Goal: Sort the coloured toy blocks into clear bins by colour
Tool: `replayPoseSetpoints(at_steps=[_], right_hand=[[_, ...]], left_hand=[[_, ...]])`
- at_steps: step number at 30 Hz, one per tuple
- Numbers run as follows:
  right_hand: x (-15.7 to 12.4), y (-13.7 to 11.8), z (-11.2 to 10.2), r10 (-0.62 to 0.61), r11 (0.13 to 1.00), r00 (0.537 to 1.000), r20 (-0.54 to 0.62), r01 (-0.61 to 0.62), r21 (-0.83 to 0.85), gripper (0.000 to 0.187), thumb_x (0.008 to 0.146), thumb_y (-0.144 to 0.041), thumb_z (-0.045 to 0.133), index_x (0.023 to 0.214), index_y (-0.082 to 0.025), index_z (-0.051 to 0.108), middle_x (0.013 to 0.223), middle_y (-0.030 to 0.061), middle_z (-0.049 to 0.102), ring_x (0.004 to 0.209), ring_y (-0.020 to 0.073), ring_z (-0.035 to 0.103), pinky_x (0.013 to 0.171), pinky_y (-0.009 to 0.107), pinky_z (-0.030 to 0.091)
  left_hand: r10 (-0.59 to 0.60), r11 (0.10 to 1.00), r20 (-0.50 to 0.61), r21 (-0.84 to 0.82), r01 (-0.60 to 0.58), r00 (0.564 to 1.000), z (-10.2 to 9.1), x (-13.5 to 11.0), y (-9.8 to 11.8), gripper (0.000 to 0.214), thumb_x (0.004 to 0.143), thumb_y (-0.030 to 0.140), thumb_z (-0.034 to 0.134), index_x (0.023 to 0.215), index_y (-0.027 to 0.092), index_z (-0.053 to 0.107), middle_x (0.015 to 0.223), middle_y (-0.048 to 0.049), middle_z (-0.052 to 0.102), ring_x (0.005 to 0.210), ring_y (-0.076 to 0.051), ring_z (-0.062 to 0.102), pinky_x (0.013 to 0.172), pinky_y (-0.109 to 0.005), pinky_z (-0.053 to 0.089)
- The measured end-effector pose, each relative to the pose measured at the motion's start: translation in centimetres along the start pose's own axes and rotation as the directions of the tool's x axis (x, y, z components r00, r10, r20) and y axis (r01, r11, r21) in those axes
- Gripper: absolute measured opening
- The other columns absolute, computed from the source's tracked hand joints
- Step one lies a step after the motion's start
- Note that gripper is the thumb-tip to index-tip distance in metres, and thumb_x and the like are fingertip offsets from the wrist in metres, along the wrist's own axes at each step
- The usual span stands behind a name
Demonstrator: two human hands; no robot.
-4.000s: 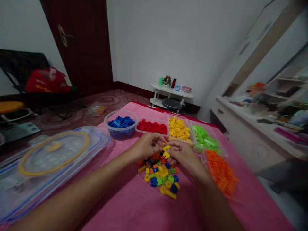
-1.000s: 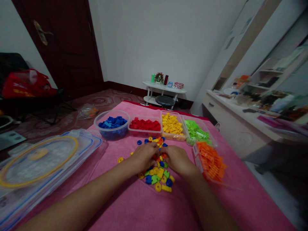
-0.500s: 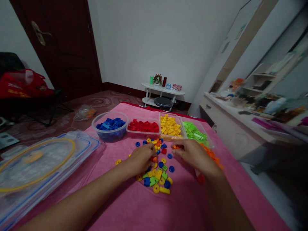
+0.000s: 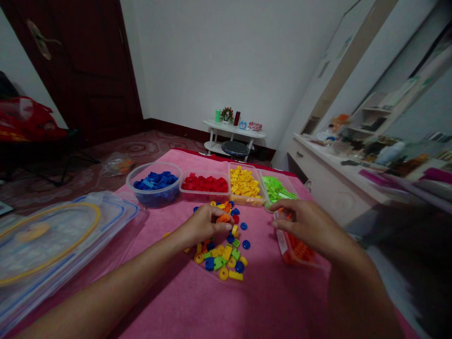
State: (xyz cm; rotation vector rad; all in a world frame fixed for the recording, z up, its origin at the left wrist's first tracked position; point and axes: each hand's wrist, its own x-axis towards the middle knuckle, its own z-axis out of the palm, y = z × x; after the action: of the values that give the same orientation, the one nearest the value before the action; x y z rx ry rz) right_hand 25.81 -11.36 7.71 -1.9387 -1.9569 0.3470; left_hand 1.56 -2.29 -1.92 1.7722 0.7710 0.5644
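Observation:
My left hand [image 4: 205, 224] is closed on an orange toy brick [image 4: 223, 218], pinched above a loose pile of mixed pieces. A yellow wheel [image 4: 235, 231] is close by its thumb. In that pile are blue wheels [image 4: 246, 245], green bricks [image 4: 219, 262] and a long yellow brick [image 4: 236, 276]. My right hand [image 4: 300, 219] reaches over a clear container [image 4: 283, 242] of orange bricks [image 4: 300, 248], its thumb and forefinger apart at the near left rim. Orange shows behind these fingers; whether a brick is among them is hard to make out.
Behind the pile stand a round tub of blue bricks [image 4: 155, 181] and boxes of red [image 4: 205, 182], yellow [image 4: 243, 182] and green bricks [image 4: 277, 189]. Clear plastic lids [image 4: 63, 235] lie at the left on the pink cloth [image 4: 190, 306]. A cluttered dresser [image 4: 335, 174] borders the right.
My right hand has gone from beside the pile, where it held an orange brick, rightward to the orange container. My left hand has risen from the pile with an orange brick. The view has shifted slightly.

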Motion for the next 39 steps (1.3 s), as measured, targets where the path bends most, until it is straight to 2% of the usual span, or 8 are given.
replayPoseSetpoints(at_steps=[6,14,19,23,27,30,33,39], right_hand=[[1.3,-7.3,5.4,-0.261,0.959,0.963,0.062,0.251,0.133,0.031,0.073,-0.022,0.067,0.104,-0.021,0.067,0.099,0.0039,0.068,0.086,0.0176,0.059,0.073,0.027,0.041],[1.5,-7.5,7.8,-0.249,0.965,0.968,0.014,0.246,0.093,0.034,0.074,-0.009,0.055,0.105,-0.021,0.064,0.101,0.0054,0.066,0.09,0.0175,0.059,0.077,0.026,0.04],[1.5,-7.1,6.7,-0.263,0.962,0.965,0.004,0.263,0.069,0.031,0.071,-0.008,0.053,0.095,-0.021,0.067,0.088,0.0021,0.068,0.079,0.0149,0.059,0.067,0.023,0.039],[1.2,-3.5,2.6,-0.081,0.995,0.989,-0.127,0.074,-0.06,0.039,0.073,-0.016,0.057,0.11,-0.022,0.065,0.088,0.0035,0.068,0.073,0.016,0.059,0.063,0.025,0.039],[0.4,3.0,-1.2,0.202,0.932,0.953,-0.227,-0.258,-0.253,0.037,0.071,-0.028,0.065,0.108,-0.021,0.068,0.082,0.0067,0.068,0.069,0.0214,0.061,0.062,0.031,0.042],[0.1,5.4,-2.2,0.355,0.874,0.917,-0.181,-0.394,-0.284,0.043,0.067,-0.033,0.071,0.109,-0.024,0.068,0.088,0.0079,0.07,0.076,0.0267,0.064,0.064,0.035,0.044],[0.5,3.5,-1.2,0.315,0.889,0.924,-0.217,-0.368,-0.274,0.033,0.074,-0.035,0.065,0.105,-0.023,0.069,0.099,0.0095,0.07,0.084,0.028,0.065,0.067,0.036,0.045],[2.4,-3.1,5.6,-0.015,0.985,0.996,-0.092,-0.001,-0.171,0.025,0.08,-0.022,0.056,0.102,-0.023,0.068,0.101,0.006,0.069,0.092,0.0219,0.063,0.076,0.032,0.044]], left_hand=[[-0.078,0.934,0.067,-0.345,0.096,0.995,0.2,-0.6,1.2,0.047,0.068,0.051,0.071,0.089,0.009,0.07,0.061,-0.0003,0.06,0.05,-0.007,0.047,0.049,-0.018,0.035],[-0.162,0.891,0.082,-0.415,0.181,0.983,0.9,-0.9,1.2,0.057,0.065,0.066,0.065,0.061,0.009,0.062,0.052,-0.0011,0.055,0.046,-0.006,0.046,0.047,-0.018,0.034],[-0.114,0.905,0.194,-0.385,0.182,0.974,1.1,-1.1,1.7,0.054,0.072,0.063,0.062,0.077,0.01,0.067,0.067,-0.005,0.064,0.053,-0.008,0.052,0.052,-0.019,0.039],[0.021,0.987,0.054,-0.161,-0.012,0.998,-0.2,-0.6,1.7,0.052,0.078,0.045,0.063,0.12,0.014,0.059,0.092,-0.0078,0.07,0.073,-0.015,0.063,0.065,-0.025,0.047],[0.224,0.921,-0.188,0.361,-0.145,0.956,-2.3,0.2,0.7,0.03,0.083,0.03,0.058,0.108,0.018,0.068,0.106,-0.0078,0.069,0.092,-0.021,0.063,0.08,-0.032,0.048],[0.326,0.822,-0.206,0.544,-0.169,0.923,-3.1,0.6,-0.3,0.024,0.083,0.024,0.057,0.103,0.018,0.07,0.106,-0.0078,0.069,0.097,-0.022,0.062,0.087,-0.034,0.046],[0.357,0.776,-0.135,0.594,-0.212,0.924,-3.2,0.9,-1.1,0.025,0.082,0.017,0.057,0.103,0.017,0.069,0.105,-0.0076,0.069,0.1,-0.02,0.061,0.091,-0.033,0.045],[0.286,0.719,-0.071,0.675,-0.165,0.955,-3.7,0.9,-0.9,0.025,0.074,0.008,0.058,0.091,0.019,0.073,0.094,-0.0053,0.07,0.089,-0.018,0.063,0.081,-0.027,0.047]])
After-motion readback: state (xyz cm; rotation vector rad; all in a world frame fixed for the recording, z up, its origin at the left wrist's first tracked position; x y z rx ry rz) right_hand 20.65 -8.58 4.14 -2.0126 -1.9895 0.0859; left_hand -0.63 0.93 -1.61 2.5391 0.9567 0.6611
